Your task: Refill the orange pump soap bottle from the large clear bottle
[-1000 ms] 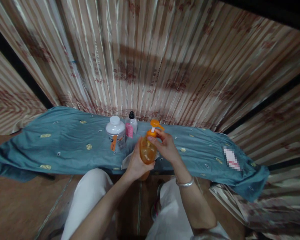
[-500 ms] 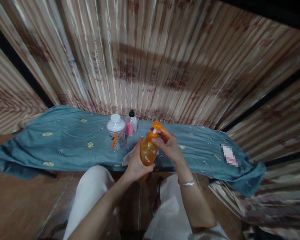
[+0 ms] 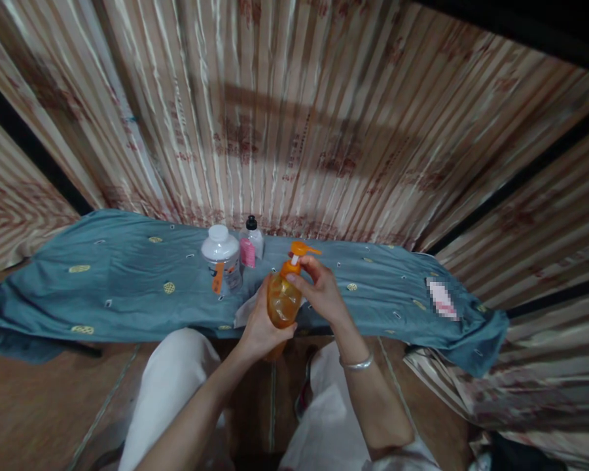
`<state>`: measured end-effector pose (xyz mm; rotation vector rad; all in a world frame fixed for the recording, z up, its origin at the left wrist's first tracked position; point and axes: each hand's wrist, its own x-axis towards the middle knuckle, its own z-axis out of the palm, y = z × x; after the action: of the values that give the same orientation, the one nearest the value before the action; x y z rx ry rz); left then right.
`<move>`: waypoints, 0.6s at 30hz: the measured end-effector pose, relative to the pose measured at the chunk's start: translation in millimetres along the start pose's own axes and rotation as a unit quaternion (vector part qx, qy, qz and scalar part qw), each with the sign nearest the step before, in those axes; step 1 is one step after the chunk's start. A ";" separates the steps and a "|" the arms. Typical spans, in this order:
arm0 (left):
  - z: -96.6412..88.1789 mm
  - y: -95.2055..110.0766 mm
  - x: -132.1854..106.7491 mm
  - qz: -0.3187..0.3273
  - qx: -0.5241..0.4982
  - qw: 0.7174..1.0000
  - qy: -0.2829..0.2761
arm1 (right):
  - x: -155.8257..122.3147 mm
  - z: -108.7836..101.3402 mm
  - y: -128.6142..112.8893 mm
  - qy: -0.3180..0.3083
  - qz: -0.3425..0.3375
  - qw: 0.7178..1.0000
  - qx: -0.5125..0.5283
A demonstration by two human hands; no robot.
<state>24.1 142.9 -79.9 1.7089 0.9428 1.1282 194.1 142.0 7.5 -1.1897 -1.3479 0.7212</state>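
An amber pump bottle (image 3: 283, 302) with an orange pump top (image 3: 299, 248) is held up in front of my knees, tilted a little. My left hand (image 3: 264, 327) is wrapped around the bottle's body from the left. At its neck, my right hand (image 3: 319, 288) pinches the orange collar just under the raised pump head with thumb and fingers. The spout points to the right. Beside the bottle, to the left, stand a clear jar with a white lid (image 3: 220, 245) and a small clear bottle with a black cap and pink label (image 3: 252, 243).
A low bench or bed covered with a teal cloth (image 3: 132, 281) runs across in front of me. Something white and pink, pixelated (image 3: 442, 299), lies at its right end. A striped curtain (image 3: 275, 131) hangs behind, with dark poles (image 3: 525, 173) at the sides.
The pump's spout has turned to point right, clear of my right fingers, which now sit lower at the collar. The whole view has shifted slightly.
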 end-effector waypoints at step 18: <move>-3.6 -6.0 -4.1 0.022 0.032 0.999 0.010 | -8.8 -6.9 -16.9 -0.032 -0.004 0.997 -0.070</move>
<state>18.6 142.1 -85.9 1.7801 0.9670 1.1562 195.5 127.2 21.4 -1.2793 -1.4751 0.6731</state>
